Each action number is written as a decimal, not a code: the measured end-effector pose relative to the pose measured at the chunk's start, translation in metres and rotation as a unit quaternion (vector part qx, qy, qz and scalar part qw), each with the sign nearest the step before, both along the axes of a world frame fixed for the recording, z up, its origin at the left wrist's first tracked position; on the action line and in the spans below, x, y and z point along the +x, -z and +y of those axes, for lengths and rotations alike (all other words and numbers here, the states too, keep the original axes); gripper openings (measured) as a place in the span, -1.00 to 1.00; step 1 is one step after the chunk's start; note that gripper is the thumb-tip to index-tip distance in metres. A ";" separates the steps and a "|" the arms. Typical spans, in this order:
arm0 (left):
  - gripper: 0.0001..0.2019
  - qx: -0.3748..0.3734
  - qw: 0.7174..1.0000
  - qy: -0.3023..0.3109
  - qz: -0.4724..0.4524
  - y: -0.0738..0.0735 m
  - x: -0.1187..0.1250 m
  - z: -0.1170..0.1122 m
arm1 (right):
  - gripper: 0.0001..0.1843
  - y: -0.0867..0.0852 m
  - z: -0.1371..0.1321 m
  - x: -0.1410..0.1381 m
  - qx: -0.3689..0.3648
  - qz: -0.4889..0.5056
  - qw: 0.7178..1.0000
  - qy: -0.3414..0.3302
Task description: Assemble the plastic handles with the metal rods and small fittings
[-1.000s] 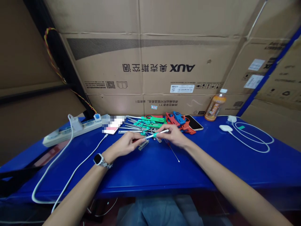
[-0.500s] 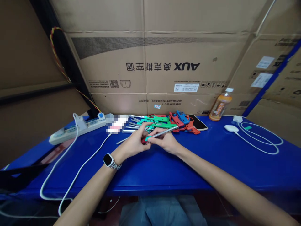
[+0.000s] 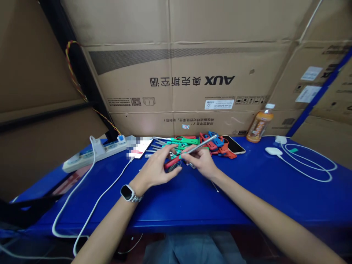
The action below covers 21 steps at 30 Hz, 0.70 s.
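Observation:
A slim silver rod (image 3: 202, 144) with a red handle (image 3: 172, 161) and a small teal band slants up to the right between my hands. My right hand (image 3: 205, 161) is closed on it near the band, with fingers wrapped around. My left hand (image 3: 156, 163) is open around the red handle, thumb and fingers apart; contact with the palm cannot be made out. Behind both hands lies a pile of similar silver rods (image 3: 158, 143) with green and teal parts. The tip of a thin rod (image 3: 216, 187) shows below my right wrist; its other end is hidden.
Red and blue plastic pieces (image 3: 217, 141) lie right of the pile, partly over a phone (image 3: 236, 145). An orange drink bottle (image 3: 258, 126) stands behind. White cables (image 3: 305, 172) loop at the right. A power strip (image 3: 110, 148) and another, charging phone (image 3: 144, 146) are at the left.
My left fingers have spread away from the teal band, where they were closed before. The silver rod has tilted more steeply upward in my right hand. A thin rod tip has appeared below my right wrist.

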<state>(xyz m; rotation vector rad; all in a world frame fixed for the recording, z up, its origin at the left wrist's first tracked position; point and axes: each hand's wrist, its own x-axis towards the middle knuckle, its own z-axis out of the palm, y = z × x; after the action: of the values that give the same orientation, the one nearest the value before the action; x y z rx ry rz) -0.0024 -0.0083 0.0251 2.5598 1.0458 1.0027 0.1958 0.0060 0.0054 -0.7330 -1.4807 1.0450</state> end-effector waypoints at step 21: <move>-0.60 -0.281 0.949 0.075 -0.123 0.027 0.019 0.009 | -0.53 0.005 0.001 -0.005 -0.020 -0.030 0.999 0.016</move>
<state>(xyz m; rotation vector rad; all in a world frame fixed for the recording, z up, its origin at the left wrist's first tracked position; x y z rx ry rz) 0.0169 0.0007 -0.0021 1.9630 0.8907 0.8113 0.1910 0.0073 0.0008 -0.8207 -1.4984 1.0375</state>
